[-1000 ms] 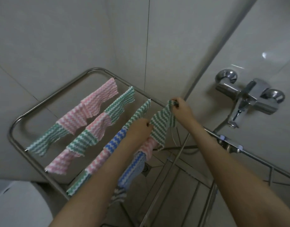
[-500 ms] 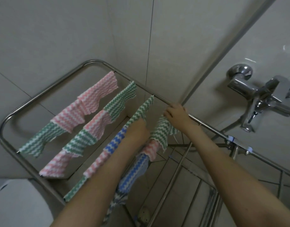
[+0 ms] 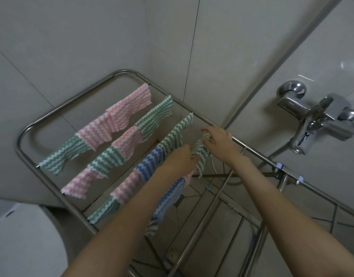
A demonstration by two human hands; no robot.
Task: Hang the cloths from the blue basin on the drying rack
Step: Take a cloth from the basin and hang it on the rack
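Note:
A steel drying rack point(image 3: 72, 102) stands in a tiled corner. Three of its rails carry pink, green and blue zigzag-striped cloths point(image 3: 116, 124). On the fourth rail, pink and blue cloths point(image 3: 170, 198) hang below my left forearm. At that rail's far end a green-and-white cloth point(image 3: 202, 158) drapes between my hands. My left hand point(image 3: 180, 158) pinches its left edge. My right hand point(image 3: 218, 138) holds its top by the rack's far bar, with the index finger stretched out. The blue basin is out of view.
A chrome shower mixer tap point(image 3: 320, 120) juts from the right wall, with a slanted pipe point(image 3: 272, 76) above it. A white rounded fixture point(image 3: 22, 236) sits at lower left. Below the rack are its lower bars point(image 3: 208, 216) and a tiled floor with a drain point(image 3: 179, 198).
Both hands have lowered the green cloth from above the rack down onto the fourth rail. My right hand's fingers have loosened and spread.

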